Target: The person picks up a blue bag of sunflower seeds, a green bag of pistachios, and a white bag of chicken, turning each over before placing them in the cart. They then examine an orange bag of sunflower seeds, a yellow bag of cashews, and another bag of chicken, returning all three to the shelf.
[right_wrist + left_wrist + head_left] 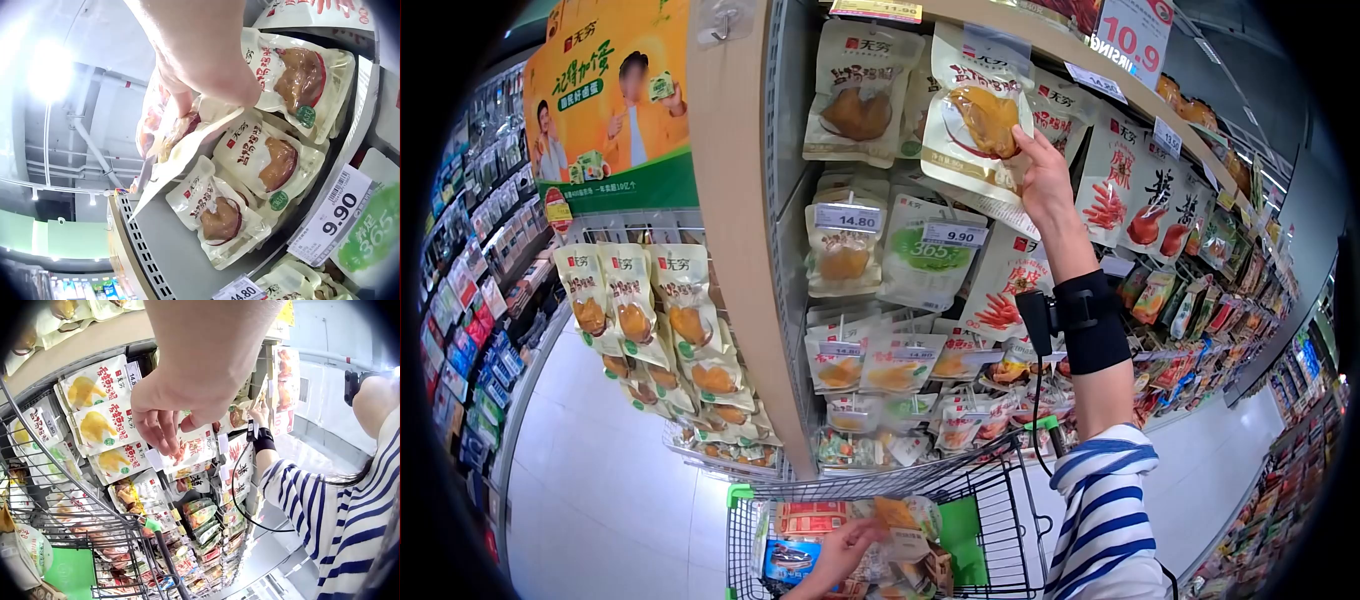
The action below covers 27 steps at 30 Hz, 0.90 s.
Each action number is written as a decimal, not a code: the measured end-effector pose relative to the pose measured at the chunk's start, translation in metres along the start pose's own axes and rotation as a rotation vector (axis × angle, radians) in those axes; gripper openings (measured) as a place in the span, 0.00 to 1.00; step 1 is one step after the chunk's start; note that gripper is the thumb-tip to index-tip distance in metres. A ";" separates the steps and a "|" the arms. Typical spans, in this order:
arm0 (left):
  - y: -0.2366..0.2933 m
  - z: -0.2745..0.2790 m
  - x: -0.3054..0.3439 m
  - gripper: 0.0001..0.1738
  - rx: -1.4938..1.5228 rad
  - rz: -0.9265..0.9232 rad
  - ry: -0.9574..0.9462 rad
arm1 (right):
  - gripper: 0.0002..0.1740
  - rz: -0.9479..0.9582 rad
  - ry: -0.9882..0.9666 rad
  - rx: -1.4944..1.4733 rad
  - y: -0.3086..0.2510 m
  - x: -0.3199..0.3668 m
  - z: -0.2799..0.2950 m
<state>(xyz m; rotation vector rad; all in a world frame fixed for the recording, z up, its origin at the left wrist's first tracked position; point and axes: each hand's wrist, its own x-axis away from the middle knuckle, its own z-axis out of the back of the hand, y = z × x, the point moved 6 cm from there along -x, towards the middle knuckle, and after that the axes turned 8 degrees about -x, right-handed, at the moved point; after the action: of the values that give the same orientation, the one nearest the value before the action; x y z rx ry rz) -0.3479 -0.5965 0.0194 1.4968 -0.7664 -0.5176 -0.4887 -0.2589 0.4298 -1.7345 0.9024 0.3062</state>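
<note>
In the head view the right hand [1046,178] pinches the edge of a cream food pouch [975,120] at the top shelf. The right wrist view shows that hand [187,94] from behind, the pouch [187,147] tilted in its grip, beside hanging pouches [275,165] of the same kind. Over the shopping cart [880,487] is the left hand [845,552], above several packages [905,530], its fingers loosely bent. The left wrist view shows the left hand [181,406] with loosely curled fingers and nothing in them.
Hanging pouches [640,320] cover the end rack at left, under an orange poster [615,100]. Shelf rows with price tags [955,234] curve away to the right. A wooden shelf post [750,250] stands between the racks. White floor [610,480] shows left of the cart.
</note>
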 end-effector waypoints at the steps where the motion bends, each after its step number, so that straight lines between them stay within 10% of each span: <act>1: 0.000 0.000 0.000 0.13 -0.008 -0.002 0.000 | 0.18 -0.012 -0.002 0.006 -0.003 0.001 -0.002; 27: 0.000 0.017 0.009 0.14 -0.048 0.024 0.009 | 0.13 0.068 0.103 0.413 0.058 -0.060 0.047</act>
<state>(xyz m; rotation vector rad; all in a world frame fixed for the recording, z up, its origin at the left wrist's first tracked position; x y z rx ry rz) -0.3539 -0.6145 0.0190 1.4431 -0.7594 -0.5075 -0.5587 -0.1977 0.4084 -1.3489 1.0211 0.0665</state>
